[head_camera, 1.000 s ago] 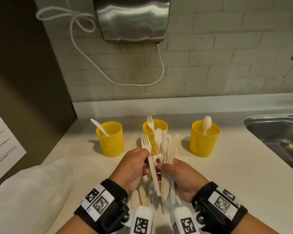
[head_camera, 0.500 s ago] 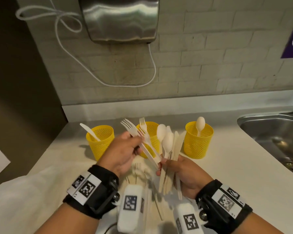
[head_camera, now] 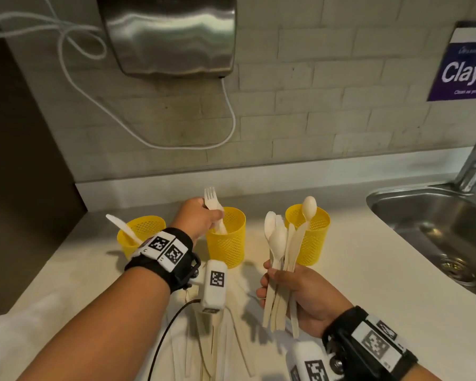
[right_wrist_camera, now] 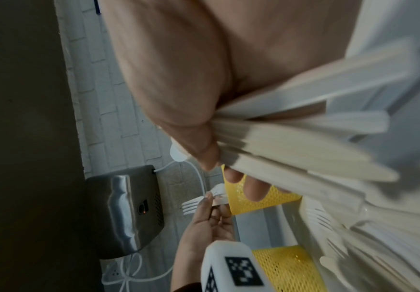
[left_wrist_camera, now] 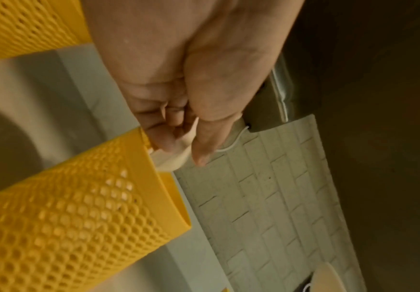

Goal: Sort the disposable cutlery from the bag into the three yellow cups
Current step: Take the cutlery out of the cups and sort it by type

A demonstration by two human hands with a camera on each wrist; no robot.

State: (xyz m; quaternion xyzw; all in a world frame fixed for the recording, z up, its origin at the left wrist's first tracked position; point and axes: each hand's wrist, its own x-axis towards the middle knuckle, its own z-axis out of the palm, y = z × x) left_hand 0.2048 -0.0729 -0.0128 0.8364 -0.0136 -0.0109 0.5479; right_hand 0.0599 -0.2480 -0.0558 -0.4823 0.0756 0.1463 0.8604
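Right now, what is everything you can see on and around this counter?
Yellow cups: three, yellow mesh, in a row at the counter's back.
Forks: white, held in the middle cup; number unclear.
Knife: one, white, in the left cup.
Spoon: one, white, in the right cup.
Cutlery bundle: spoons and knives, cream.
Loose cutlery: cream, on the near counter.
Sink: steel, right.
Hand dryer: steel, on the wall.
Left hand: grips the forks.
Right hand: holds the bundle.

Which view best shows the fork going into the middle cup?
Head view: the fork, pinched by the left hand, stands over the middle cup. Left wrist shows only a pale sliver behind the fingers; right wrist shows its tines, small and distant.
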